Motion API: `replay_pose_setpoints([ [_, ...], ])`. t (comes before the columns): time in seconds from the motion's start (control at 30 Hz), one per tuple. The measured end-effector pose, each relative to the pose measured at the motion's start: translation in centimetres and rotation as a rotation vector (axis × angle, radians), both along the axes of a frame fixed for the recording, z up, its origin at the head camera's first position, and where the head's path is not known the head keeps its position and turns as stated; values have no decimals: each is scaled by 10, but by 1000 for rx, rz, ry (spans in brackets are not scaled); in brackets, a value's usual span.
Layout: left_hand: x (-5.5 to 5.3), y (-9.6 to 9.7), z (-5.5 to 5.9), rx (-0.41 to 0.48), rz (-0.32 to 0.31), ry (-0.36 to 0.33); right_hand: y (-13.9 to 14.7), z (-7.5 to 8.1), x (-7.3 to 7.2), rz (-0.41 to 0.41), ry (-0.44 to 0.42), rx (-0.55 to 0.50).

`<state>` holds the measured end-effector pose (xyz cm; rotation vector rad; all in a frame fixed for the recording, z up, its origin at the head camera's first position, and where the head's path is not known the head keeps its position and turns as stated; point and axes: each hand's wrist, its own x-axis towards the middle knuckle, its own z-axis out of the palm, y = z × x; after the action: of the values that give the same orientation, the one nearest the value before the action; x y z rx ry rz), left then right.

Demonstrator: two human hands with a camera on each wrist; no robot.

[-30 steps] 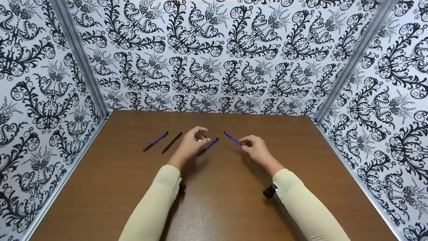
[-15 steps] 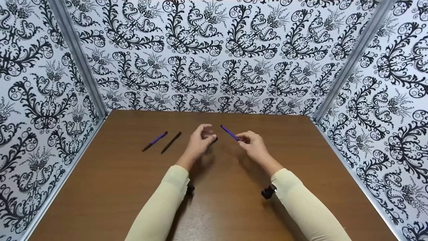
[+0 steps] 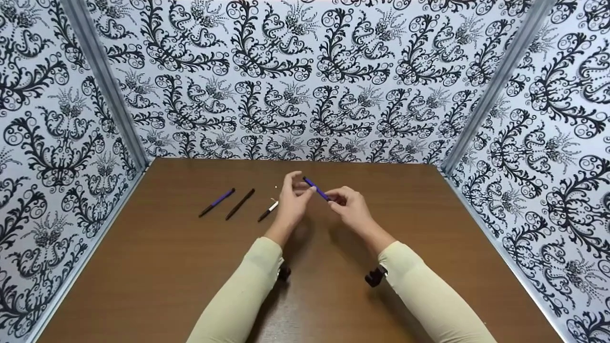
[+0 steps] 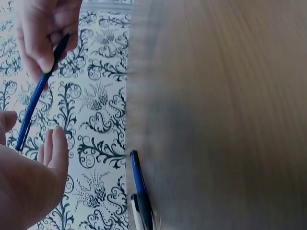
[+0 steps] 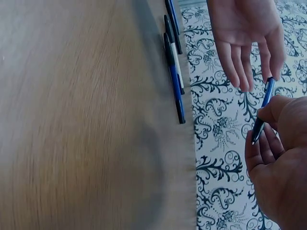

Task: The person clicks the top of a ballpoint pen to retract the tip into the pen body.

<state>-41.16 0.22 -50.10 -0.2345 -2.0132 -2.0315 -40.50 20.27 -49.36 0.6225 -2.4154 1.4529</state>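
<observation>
My right hand [image 3: 350,207] pinches the dark grip end of a blue pen [image 3: 314,188] between thumb and fingers and holds it tilted above the table. Around the pen's other end my left hand [image 3: 294,200] has its thumb and fingers spread. In the left wrist view that end of the blue pen [image 4: 29,108] lies in the gap between left thumb and fingers. The right wrist view has the left fingers [image 5: 242,67] fairly straight, right by the pen's end. A white pen [image 3: 269,210] with a dark grip lies beside the left hand, partly hidden by it.
Farther left on the brown table [image 3: 157,247] lie a black pen [image 3: 239,205] and a blue pen [image 3: 217,202], slanted alike. Another blue pen [image 5: 174,79] lies by the white one, hidden in the head view. Patterned walls [image 3: 286,71] enclose the table.
My left hand has moved right, from over the lying pens to the held pen's end. My right hand has shifted slightly left with the blue pen. The white pen has come into view.
</observation>
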Motion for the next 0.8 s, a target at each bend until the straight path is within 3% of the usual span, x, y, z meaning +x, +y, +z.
replay_pose_setpoints([
  [0.33, 0, 9, 1, 117, 24, 19, -10, 2, 3, 20, 6, -8],
  [0.8, 3, 15, 2, 200, 43, 10, -18, -1, 5, 27, 25, -41],
])
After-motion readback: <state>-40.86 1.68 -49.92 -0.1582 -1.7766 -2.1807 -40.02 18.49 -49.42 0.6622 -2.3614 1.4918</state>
